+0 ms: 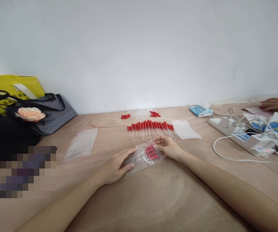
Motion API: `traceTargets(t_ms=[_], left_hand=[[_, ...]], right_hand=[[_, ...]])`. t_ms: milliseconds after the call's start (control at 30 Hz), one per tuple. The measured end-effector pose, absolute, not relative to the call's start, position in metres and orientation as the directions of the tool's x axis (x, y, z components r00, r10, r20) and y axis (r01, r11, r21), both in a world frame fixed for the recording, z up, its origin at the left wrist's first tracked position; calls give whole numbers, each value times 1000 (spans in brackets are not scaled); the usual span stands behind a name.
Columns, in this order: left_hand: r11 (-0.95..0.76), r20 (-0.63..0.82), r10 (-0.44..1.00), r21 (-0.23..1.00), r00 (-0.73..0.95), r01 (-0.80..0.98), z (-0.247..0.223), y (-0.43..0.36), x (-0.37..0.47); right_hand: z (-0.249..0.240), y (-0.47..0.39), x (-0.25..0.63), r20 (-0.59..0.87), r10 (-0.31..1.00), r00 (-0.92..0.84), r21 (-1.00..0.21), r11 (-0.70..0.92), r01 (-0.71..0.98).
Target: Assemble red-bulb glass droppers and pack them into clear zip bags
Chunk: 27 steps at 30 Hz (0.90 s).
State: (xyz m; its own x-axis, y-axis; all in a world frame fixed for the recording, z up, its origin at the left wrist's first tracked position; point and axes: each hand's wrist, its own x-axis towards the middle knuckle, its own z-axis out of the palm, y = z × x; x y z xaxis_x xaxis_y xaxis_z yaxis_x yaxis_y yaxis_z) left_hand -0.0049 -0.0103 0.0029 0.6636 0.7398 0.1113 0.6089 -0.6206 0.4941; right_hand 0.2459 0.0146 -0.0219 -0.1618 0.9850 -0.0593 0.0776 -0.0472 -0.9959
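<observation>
A clear plastic bag [141, 163] lies in front of me with several droppers inside, their red rubber bulbs [151, 152] toward its right end. My left hand [116, 165] grips the bag's left end between thumb and fingers. At the opposite end, my right hand [168, 147] is closed on the edge beside the bulbs, its fingertips partly hidden. Just beyond both hands, a fanned row of red-topped droppers [151, 125] rests on the table, thin tubes pointing toward me. Behind that row are two small piles of loose red bulbs [125, 116] with clear thin tubes [144, 113] between them.
Flat clear bags [83, 144] lie left, and another [188, 130] right of the row. A power strip [244, 138] with chargers and white cables, and a blue tissue pack [200, 111], occupy the right. Another person's hand [275, 104] is far right. A striped bag [56, 114] stands left.
</observation>
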Motion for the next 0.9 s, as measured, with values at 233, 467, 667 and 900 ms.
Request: traceTargets(t_ms=[233,467,667,900], left_hand=[[-613,110,748,494,655,616,2,-10,-4],[-639,135,735,466,664,612,0,-7,-6],[-635,127,736,470,665,613,2,-9,-5],[-652,146,725,461,673,602,2,-10,-4]], right_hand=[[-29,21,242,-7,999,-45,-984,1,179],[-25,14,245,-76,971,-225,-997,-71,33],[-14,9,245,-147,939,-310,-980,-181,-83],[-17,8,237,-96,969,-229,-989,-120,-89]])
